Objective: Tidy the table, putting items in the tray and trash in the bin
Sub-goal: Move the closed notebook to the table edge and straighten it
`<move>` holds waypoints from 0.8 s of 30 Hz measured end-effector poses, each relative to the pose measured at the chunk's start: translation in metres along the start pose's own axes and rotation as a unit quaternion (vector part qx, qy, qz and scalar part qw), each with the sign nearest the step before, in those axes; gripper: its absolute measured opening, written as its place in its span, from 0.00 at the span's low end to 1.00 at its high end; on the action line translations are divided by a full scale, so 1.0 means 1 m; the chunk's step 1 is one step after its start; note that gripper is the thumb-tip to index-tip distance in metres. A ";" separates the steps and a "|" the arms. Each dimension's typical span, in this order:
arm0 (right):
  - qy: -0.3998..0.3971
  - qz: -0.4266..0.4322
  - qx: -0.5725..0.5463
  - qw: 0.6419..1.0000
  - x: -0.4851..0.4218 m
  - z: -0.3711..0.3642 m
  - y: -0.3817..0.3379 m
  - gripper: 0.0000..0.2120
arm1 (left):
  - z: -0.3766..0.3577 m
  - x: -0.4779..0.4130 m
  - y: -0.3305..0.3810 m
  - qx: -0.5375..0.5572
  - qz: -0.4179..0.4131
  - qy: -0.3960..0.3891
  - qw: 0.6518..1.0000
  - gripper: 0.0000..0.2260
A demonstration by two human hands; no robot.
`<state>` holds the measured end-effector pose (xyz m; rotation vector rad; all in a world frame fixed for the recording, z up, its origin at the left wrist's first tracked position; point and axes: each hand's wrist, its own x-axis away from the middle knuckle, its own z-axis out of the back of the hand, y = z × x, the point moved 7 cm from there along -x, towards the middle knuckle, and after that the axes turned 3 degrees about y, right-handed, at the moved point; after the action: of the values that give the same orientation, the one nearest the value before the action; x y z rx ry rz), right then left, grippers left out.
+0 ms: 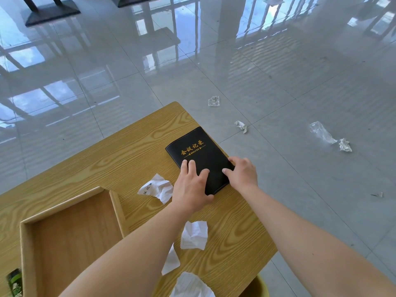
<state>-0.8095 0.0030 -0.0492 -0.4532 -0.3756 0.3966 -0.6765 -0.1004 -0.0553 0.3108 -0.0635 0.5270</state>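
A black notebook (196, 150) with gold lettering lies near the far right corner of the wooden table (120, 151). My left hand (190, 185) rests flat on its near left part, thumb hooked at the near edge. My right hand (243, 173) grips its right edge at the table's side. An empty wooden tray (70, 232) sits at the near left. Crumpled white papers lie on the table: one (157, 187) beside my left hand, one (194, 234) under my arms, one (190, 286) at the bottom edge. A yellow bin rim (260, 286) shows below the table's right edge.
A green and black packet (15, 282) lies at the bottom left beside the tray. Crumpled paper and clear plastic scraps (323, 133) are scattered on the glossy tiled floor to the right. Black table bases (51, 11) stand far off.
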 end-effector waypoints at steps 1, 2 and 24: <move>0.000 0.000 -0.002 1.000 -0.001 0.000 -0.001 0.22 | 0.001 -0.001 -0.001 0.000 0.001 0.001 1.000 0.34; 0.002 0.001 -0.004 1.000 -0.002 -0.001 -0.002 0.22 | 0.001 -0.002 -0.002 -0.002 0.002 0.002 1.000 0.34; 0.025 0.029 -0.003 0.999 0.013 0.015 -0.018 0.22 | 0.033 0.017 -0.028 0.013 0.025 0.022 0.999 0.29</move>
<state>-0.7993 -0.0009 -0.0246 -0.4802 -0.3166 0.4397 -0.6469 -0.1251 -0.0288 0.3230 -0.0214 0.5844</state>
